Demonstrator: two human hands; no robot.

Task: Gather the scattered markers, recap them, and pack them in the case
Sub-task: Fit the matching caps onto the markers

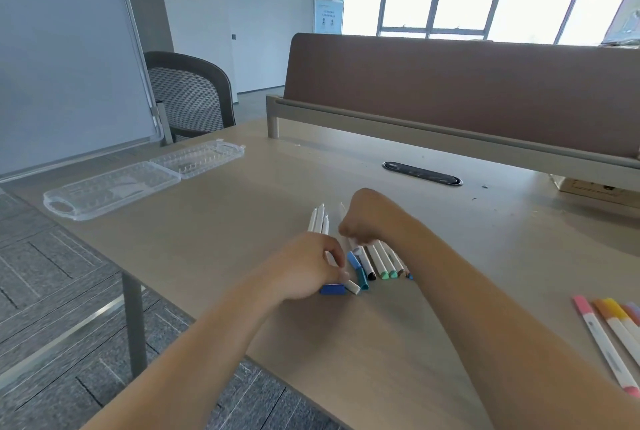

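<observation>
A bunch of white-bodied markers [375, 261] with blue, black, green and brown ends lies in the middle of the table. My left hand [304, 265] lies over their near-left side, fingers curled round a white marker beside a loose blue cap [332, 289]. My right hand [363, 218] is curled into a fist over the bunch's far end and grips the white barrels there. Three white marker ends [319, 220] stick out beyond my left hand. The clear plastic case [138, 180] lies open at the table's far left. A second group of pink, orange and yellow markers [609, 336] lies at the right edge.
A brown divider panel [460, 90] runs along the back of the table, with a black cable slot [421, 173] in front of it. A whiteboard [65, 48] and a mesh chair [188, 93] stand at the far left. The table's left edge drops to carpeted floor.
</observation>
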